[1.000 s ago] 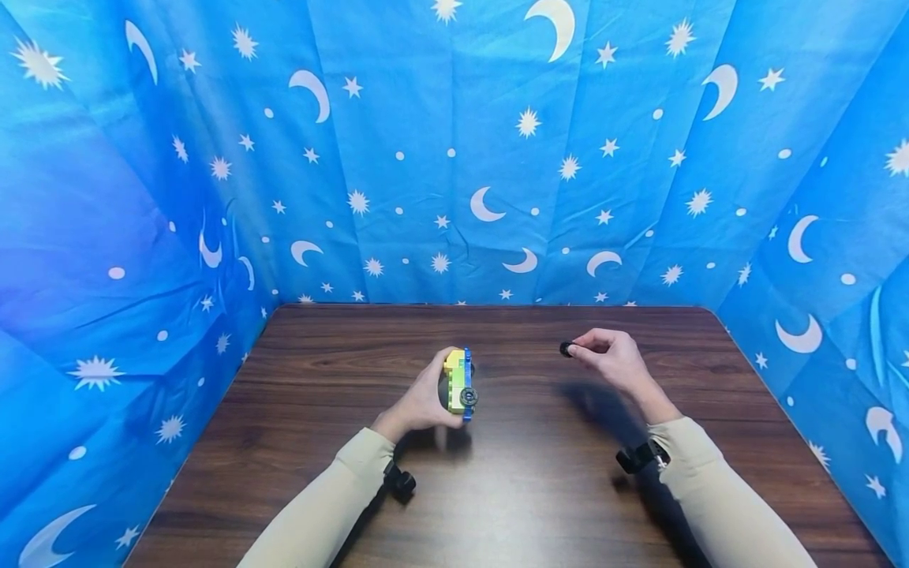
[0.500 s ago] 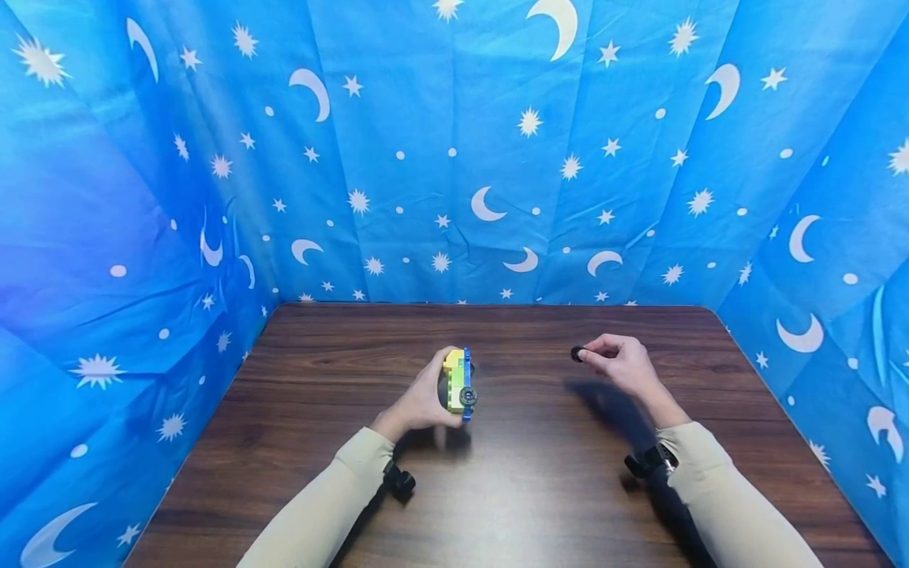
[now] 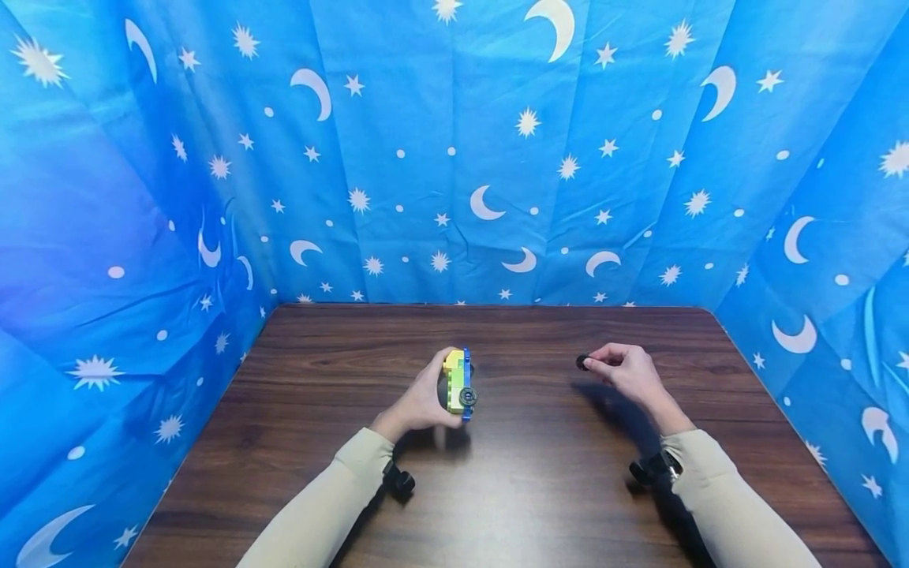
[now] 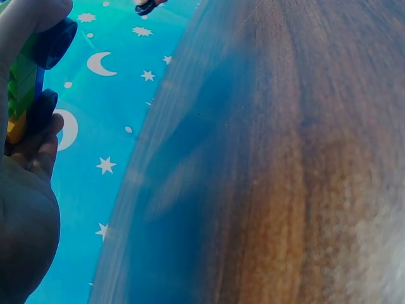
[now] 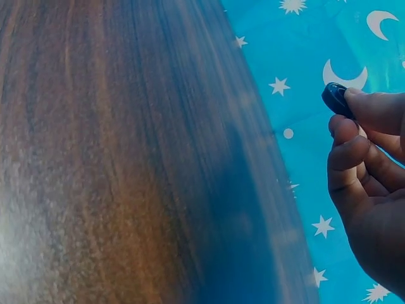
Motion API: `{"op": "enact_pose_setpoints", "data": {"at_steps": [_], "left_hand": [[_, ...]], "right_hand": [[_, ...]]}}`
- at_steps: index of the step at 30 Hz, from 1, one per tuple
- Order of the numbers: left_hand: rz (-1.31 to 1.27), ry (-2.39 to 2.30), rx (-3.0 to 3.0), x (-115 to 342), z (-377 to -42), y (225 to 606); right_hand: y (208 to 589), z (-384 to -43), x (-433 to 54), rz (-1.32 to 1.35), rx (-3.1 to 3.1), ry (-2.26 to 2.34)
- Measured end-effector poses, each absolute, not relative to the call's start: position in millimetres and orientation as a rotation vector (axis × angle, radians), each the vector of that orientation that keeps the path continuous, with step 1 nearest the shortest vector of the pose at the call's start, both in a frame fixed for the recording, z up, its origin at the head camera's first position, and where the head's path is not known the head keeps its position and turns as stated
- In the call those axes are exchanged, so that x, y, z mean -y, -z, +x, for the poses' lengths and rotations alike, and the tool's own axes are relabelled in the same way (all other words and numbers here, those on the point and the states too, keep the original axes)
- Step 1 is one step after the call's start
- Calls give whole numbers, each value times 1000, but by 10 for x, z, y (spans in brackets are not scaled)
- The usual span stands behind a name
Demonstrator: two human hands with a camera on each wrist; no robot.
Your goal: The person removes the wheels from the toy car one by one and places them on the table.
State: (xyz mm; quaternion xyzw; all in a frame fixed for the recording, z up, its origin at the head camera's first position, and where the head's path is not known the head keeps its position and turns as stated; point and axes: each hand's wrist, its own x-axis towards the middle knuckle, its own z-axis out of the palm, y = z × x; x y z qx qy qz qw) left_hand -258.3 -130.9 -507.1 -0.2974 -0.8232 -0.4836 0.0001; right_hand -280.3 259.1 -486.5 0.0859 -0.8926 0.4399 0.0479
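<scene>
My left hand (image 3: 419,398) grips a toy car (image 3: 458,385) built of green, yellow and blue bricks, held on its side above the table. Its blue base faces right, with a black wheel (image 3: 467,397) at the near end. In the left wrist view two dark wheels show on the car (image 4: 20,88), beside the thumb and fingers. Further right, my right hand (image 3: 628,375) pinches a small black toy wheel (image 3: 582,362) between thumb and fingertips. The right wrist view shows this loose wheel (image 5: 336,100) at the tip of the thumb, raised off the table.
The brown wood-grain table (image 3: 525,473) spreads beneath both hands. A blue cloth (image 3: 398,181) with white moons and stars hangs along its back and both sides. Each wrist carries a black strapped camera, one on the left (image 3: 399,481) and one on the right (image 3: 652,469).
My right hand has moved a little right and toward me, carrying the black wheel. The left hand and the toy car have stayed in place.
</scene>
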Motion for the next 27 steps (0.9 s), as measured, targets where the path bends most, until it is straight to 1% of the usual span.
{"op": "enact_pose_setpoints", "data": {"at_steps": [27], "left_hand": [[-914,1518,2613,1328,-2591,5073]], "right_hand": [[5031,-2830,-2682,198,2853,-1353]]}}
